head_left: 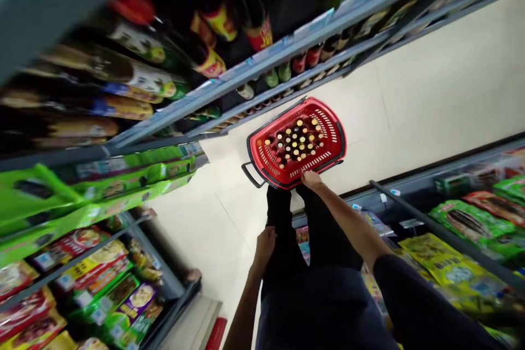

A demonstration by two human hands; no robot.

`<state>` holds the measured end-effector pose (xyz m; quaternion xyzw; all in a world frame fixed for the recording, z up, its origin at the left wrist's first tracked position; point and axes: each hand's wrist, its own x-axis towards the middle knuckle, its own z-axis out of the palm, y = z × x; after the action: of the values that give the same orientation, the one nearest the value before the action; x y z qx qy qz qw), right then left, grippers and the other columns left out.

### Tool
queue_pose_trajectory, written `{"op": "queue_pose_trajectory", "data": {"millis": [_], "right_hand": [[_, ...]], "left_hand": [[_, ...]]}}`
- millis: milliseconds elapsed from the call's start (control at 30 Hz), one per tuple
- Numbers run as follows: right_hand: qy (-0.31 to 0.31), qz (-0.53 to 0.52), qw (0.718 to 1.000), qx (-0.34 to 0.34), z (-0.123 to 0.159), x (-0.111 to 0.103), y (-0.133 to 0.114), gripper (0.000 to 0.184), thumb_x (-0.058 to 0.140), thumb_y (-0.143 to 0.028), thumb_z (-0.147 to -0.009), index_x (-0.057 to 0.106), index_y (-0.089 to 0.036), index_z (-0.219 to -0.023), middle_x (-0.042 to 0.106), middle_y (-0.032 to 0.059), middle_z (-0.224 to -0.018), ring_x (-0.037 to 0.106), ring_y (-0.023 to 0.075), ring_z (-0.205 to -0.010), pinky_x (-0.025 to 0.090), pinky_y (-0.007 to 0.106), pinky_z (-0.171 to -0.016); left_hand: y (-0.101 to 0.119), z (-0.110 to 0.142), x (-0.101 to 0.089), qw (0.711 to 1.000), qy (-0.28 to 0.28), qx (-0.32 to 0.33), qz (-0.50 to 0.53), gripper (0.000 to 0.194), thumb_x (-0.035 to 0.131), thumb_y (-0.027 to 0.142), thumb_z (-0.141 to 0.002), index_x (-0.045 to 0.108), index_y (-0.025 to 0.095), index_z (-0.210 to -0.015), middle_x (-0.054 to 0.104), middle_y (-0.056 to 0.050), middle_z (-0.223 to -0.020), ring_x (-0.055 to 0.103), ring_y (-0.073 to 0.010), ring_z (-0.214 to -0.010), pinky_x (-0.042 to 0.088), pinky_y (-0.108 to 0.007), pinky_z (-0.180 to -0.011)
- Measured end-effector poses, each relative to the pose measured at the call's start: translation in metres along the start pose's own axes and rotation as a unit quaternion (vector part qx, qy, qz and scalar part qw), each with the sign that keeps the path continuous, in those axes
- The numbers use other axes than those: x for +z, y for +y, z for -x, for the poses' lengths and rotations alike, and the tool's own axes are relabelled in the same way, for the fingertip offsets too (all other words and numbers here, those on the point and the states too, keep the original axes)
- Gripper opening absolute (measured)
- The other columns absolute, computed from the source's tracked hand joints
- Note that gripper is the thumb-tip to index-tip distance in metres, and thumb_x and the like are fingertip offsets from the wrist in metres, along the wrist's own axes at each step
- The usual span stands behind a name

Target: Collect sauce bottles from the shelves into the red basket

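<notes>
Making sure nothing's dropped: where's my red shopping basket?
In the head view, the red shopping basket hangs from your right hand, ahead of your legs, over the pale aisle floor between the shelves.

The fingers of the right hand (311,179) are hidden under the rim of the red basket (328,117); the bottles (295,142) inside show only their caps. The shelf bottles (135,65) at far left are blurred, and the packets (459,262) at near right run off the edge.

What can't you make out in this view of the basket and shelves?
Head view:
- Bottles in the red basket: labels hidden, only caps show from above.
- Right hand: fingers hidden by the basket's rim.
- Shelf bottles: labels blurred by motion.
- Packets at lower right: blurred, cut off by the edge.
</notes>
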<state>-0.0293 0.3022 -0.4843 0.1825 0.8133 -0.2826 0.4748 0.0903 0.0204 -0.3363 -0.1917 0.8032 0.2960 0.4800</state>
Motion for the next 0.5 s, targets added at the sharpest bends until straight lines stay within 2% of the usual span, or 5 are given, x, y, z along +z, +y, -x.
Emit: {"op": "queue_pose_trajectory", "data": {"millis": [133,200,300,400,500], "right_hand": [[-0.014,0.064,0.998,-0.005,-0.076,0.044,-0.037,0.035,0.06,-0.039,-0.099,0.061,-0.015,-0.125,0.064,0.01,-0.123,0.065,0.0225,-0.109,0.055,0.045,-0.095],[-0.007,0.085,0.996,-0.005,-0.106,0.065,-0.055,0.037,0.06,-0.039,-0.099,0.06,-0.015,-0.127,0.064,0.0101,-0.123,0.065,0.022,-0.106,0.056,0.044,-0.092],[0.017,0.11,0.994,-0.01,-0.148,0.089,-0.074,0.039,0.06,-0.037,-0.1,0.057,-0.015,-0.132,0.062,0.0109,-0.126,0.065,0.022,-0.106,0.057,0.043,-0.091],[0.038,0.122,0.991,-0.03,-0.183,0.101,-0.083,0.039,0.06,-0.035,-0.1,0.056,-0.015,-0.134,0.061,0.0112,-0.128,0.064,0.0219,-0.108,0.056,0.043,-0.092],[0.037,0.12,0.99,-0.059,-0.203,0.102,-0.085,0.038,0.061,-0.035,-0.099,0.058,-0.015,-0.13,0.063,0.0106,-0.125,0.065,0.0223,-0.107,0.057,0.043,-0.092]], "left_hand": [[-0.016,-0.03,0.018,0.998,0.056,0.007,-0.017,0.027,0.046,0.027,-0.093,0.07,0.018,-0.101,0.075,-0.009,-0.09,0.071,-0.0222,-0.081,0.053,-0.036,-0.08],[-0.028,-0.041,0.021,0.994,0.105,0.007,-0.024,0.027,0.045,0.028,-0.092,0.069,0.019,-0.102,0.074,-0.011,-0.099,0.07,-0.0247,-0.089,0.053,-0.04,-0.085],[-0.048,-0.055,0.023,0.988,0.151,0.017,-0.024,0.028,0.044,0.031,-0.092,0.068,0.019,-0.099,0.074,-0.012,-0.1,0.07,-0.0267,-0.094,0.053,-0.042,-0.089],[-0.064,-0.066,0.025,0.985,0.171,0.025,-0.025,0.027,0.045,0.034,-0.092,0.069,0.02,-0.097,0.075,-0.01,-0.1,0.07,-0.0269,-0.095,0.054,-0.042,-0.088],[-0.07,-0.073,0.026,0.984,0.176,0.02,-0.023,0.027,0.046,0.035,-0.093,0.069,0.022,-0.098,0.075,-0.009,-0.101,0.071,-0.027,-0.095,0.054,-0.042,-0.088]]}}
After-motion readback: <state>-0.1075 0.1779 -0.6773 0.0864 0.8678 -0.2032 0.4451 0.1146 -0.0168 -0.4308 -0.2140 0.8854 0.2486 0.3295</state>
